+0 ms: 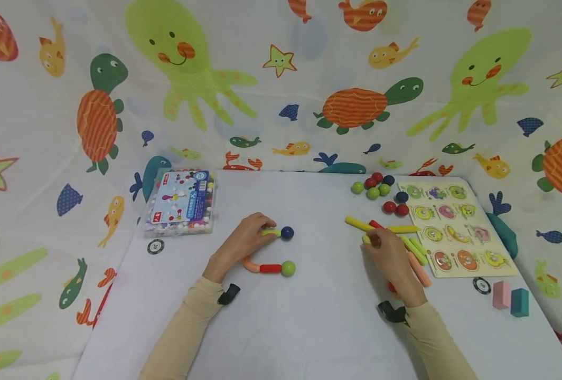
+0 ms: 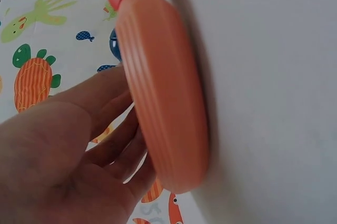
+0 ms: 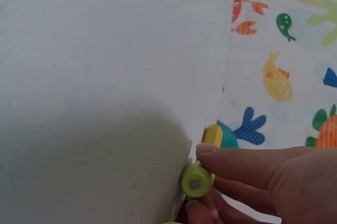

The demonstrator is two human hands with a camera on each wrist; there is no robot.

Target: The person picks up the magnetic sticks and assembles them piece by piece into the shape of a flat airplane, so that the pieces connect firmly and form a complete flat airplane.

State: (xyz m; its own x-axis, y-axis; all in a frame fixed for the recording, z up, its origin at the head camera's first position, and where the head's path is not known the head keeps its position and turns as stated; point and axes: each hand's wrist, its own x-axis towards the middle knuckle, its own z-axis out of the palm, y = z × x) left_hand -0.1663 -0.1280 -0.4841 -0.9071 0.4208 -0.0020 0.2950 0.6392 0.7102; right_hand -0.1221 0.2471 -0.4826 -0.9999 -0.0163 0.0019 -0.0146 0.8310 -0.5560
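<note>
Soft, even, slightly muted light fills the head view, its source impossible to place; the white tabletop (image 1: 319, 327) reads pale grey, the right hand (image 1: 389, 254) throws a faint shadow to its left, and the printed cloth (image 1: 243, 31) looks stretched toward the outer edges. The left wrist view is dimmer, the left hand (image 2: 58, 150) shaded, a gentle sheen lining the orange curved stick (image 2: 163, 97). In the right wrist view, a broad, soft-edged shadow darkens the lower tabletop, and the lime-green stick (image 3: 196, 174) looks slightly soft

Beige L sleeve (image 1: 181, 327), beige R sleeve (image 1: 440, 338), sm. blk wrist cams (image 1: 228, 294), curved
</note>
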